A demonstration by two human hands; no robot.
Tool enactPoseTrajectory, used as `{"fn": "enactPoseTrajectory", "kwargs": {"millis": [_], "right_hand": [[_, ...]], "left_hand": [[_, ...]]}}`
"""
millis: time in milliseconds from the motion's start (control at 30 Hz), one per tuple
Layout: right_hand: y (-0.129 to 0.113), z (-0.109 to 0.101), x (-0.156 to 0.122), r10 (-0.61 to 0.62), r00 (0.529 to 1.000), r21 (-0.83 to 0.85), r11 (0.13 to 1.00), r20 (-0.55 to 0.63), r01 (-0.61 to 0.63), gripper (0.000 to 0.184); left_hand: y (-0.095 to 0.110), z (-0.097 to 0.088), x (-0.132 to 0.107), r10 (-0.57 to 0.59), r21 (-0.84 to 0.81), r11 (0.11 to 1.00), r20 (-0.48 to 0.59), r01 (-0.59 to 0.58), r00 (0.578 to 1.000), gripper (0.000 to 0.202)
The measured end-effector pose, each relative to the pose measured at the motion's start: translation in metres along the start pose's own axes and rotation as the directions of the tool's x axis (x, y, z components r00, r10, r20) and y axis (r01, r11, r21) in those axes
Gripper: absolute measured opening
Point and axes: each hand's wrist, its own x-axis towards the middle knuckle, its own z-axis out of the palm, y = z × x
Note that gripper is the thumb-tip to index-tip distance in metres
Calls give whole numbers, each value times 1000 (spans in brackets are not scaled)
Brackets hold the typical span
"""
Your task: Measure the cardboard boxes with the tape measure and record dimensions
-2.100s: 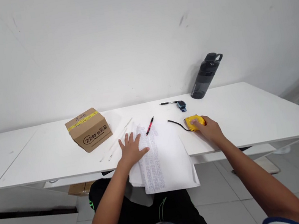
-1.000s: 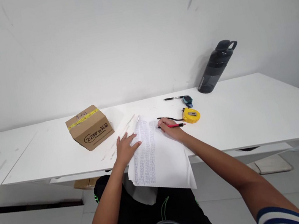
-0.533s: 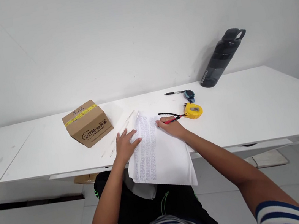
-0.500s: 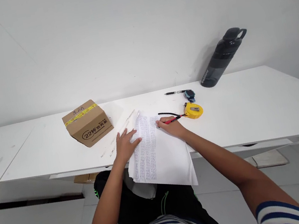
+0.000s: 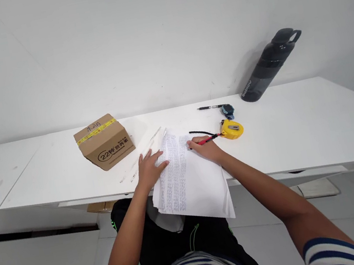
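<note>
The right hand's fingers partly cover the red pen [image 5: 207, 140]; its writing tip is hard to make out, and the script on the paper [image 5: 203, 182] is too small to read. Both arms are cut off by the lower frame. The right hand [image 5: 207, 147] grips the pen over the sheet's upper part, long axis slanting, tip end leftward, rear end toward the yellow tape measure [image 5: 232, 130]. The left hand [image 5: 151, 169], grip released, lies spread at the sheet's left edge. The paper's long axis runs from wall to wearer, overhanging the tabletop [image 5: 283, 132].
</note>
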Motion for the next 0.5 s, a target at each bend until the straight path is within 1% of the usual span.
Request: {"fn": "enactPoseTrajectory", "kwargs": {"millis": [67, 233, 400, 500], "right_hand": [[0, 0, 0, 1, 1000, 7, 1000, 14, -1, 35], [-1, -1, -1, 9, 1000, 15, 1000, 5, -9, 35], [-2, -1, -2, -3, 999, 20, 1000, -53, 4, 36], [-2, -1, -2, -3, 1000, 6, 1000, -7, 3, 36]], "left_hand": [[0, 0, 0, -1, -2, 1000, 0, 1, 1000, 48], [-1, 1, 0, -4, -4, 1000, -3, 4, 1000, 48], [0, -1, 0, 0, -11, 1000, 5, 0, 1000, 49], [2, -1, 0, -8, 7, 1000, 10, 8, 1000, 48]]}}
